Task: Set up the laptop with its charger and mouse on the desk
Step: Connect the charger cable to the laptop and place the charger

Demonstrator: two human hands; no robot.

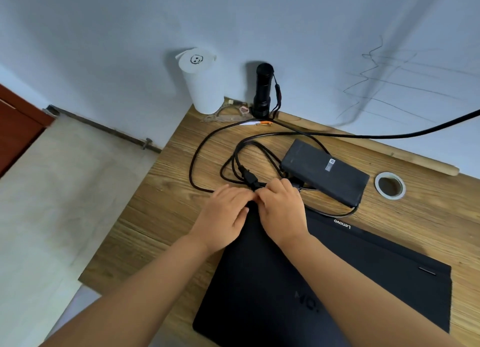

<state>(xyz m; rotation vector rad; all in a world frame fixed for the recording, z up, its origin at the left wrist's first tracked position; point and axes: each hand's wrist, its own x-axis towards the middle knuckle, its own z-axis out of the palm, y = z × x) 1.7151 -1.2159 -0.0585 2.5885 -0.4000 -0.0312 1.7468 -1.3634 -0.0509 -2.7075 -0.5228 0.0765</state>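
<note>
black on wood grain: in the head view, the only one, a closed laptop (pixel 324 276) lies lid-down across the lower right of the frame on the desk (pixel 161 216), its far left corner near the middle of the picture. both hands meet at that corner. the left hand (pixel 226 216) rests curled over the laptop's edge, and whether it grips anything i cannot tell; it looks placed there to steady the machine. the right hand (pixel 281 211) is closed around the charger cable (pixel 205 144) just behind a black plug (pixel 250 179), fingers pinched on the cord. my reading is that the plug end is being sorted out or brought to a port on that side, but the port itself is hidden under the hands.

the charger brick (pixel 324 172) sits flat just above and right of the hands, close to the laptop's far edge, its cable looping loosely toward the upper centre and a second lead running off the right edge. no mouse is visible.

against the wall at upper centre stand a white paper roll (pixel 202 84) and a black flashlight (pixel 263 89). a cable hole (pixel 389 185) opens in the desk at right.
</note>
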